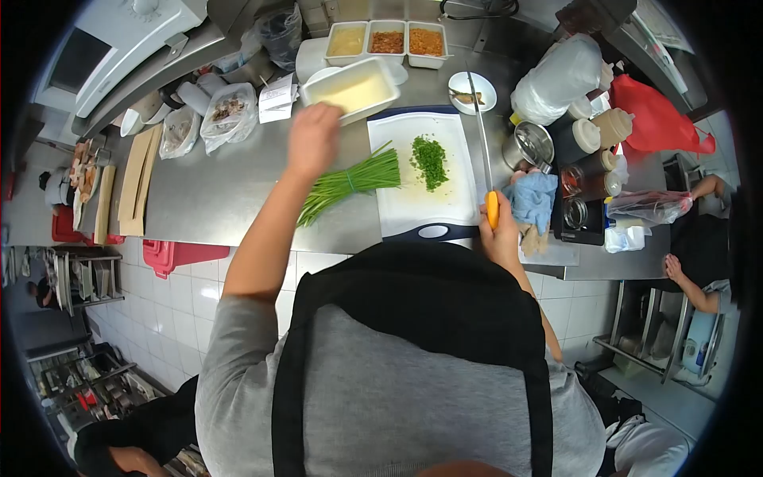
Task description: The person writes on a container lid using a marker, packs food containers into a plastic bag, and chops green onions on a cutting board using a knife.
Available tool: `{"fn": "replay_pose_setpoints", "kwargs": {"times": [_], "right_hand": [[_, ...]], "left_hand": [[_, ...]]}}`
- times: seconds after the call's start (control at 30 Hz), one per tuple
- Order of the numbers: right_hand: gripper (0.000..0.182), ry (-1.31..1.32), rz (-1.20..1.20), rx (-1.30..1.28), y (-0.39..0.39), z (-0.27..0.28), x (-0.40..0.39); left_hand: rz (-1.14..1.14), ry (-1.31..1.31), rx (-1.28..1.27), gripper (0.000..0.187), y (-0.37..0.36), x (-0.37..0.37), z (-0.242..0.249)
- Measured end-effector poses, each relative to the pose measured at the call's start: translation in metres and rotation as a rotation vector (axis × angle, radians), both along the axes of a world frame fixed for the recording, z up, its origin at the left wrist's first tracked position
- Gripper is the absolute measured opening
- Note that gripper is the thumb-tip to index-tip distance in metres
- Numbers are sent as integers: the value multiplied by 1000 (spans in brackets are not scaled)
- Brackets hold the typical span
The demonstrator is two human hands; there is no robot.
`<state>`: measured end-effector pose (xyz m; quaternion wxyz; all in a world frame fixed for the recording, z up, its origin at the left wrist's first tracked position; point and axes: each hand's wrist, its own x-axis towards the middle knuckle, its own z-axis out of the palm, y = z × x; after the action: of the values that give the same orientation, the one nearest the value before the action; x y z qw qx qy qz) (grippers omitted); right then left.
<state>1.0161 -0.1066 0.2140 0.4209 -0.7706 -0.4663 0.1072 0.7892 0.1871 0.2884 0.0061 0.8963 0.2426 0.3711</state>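
Note:
My left hand [312,137] is at the near left corner of a white rectangular container [389,89] with pale yellow contents, its fingers closed on the rim. My right hand [499,238] grips the orange handle of a long knife [493,210], whose blade points away past the cutting board's right side. On the white cutting board [405,219] lies a pile of chopped green herbs [429,163]. A banded bundle of long green stalks [350,184] overlaps the board's left edge.
Three white tubs [387,44] stand at the back. Right of the board are a white bowl [472,93], a metal pot [528,145], a blue cloth [531,197] and sauce bottles [582,137]. Plastic bags [229,115] lie at left. Other people are at both sides.

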Motion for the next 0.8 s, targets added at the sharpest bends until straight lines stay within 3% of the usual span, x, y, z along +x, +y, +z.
{"fn": "replay_pose_setpoints", "kwargs": {"times": [0.13, 0.3, 0.57, 0.8], "right_hand": [[51, -30, 42, 59, 0, -6, 6], [52, 42, 30, -48, 4, 0, 5], [53, 42, 118, -108, -3, 2, 6], [54, 21, 145, -149, -21, 3, 2]], "left_hand": [[-123, 74, 48, 14, 24, 78, -24], [-133, 150, 27, 16, 40, 116, -44], [-118, 407, -71, 41, 46, 118, -35], [-157, 450, -89, 44, 32, 103, -36]]}}
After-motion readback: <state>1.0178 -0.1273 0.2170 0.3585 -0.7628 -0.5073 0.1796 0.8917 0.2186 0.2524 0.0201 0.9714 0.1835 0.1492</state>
